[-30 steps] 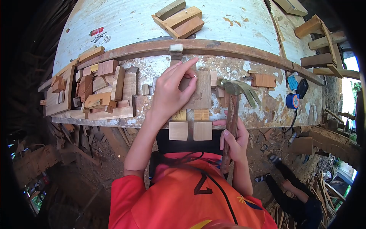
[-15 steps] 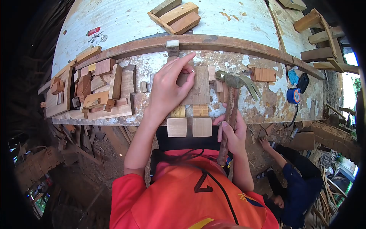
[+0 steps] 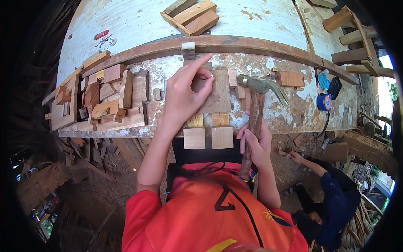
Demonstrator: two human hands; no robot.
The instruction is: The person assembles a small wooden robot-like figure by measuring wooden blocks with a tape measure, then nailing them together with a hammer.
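Note:
My right hand (image 3: 259,147) is closed around the wooden handle of a claw hammer (image 3: 255,113). The hammer stands upright in view, its metal head over the bench and its claw to the right. Over a flat wooden board (image 3: 220,94), my left hand (image 3: 184,90) pinches thumb and fingertip together, one finger stretched out. A tiny pale glint shows at the pinch; what it is I cannot make out. Two square-ended wood blocks (image 3: 194,138) stick out from under the board past the bench edge. Small wood pieces (image 3: 241,92) lie between board and hammer.
Wood offcuts (image 3: 105,94) are piled at the left. A long wooden rail (image 3: 260,44) crosses the bench, with a joined wood piece (image 3: 191,17) beyond it. At the right lie a blue tape measure (image 3: 323,102) and a wood block (image 3: 290,79). Another person (image 3: 336,197) crouches at lower right.
Both my hands stay nearly in place, the hammer shifting very slightly. The other person has moved a little right and now holds a small piece lifted from the floor.

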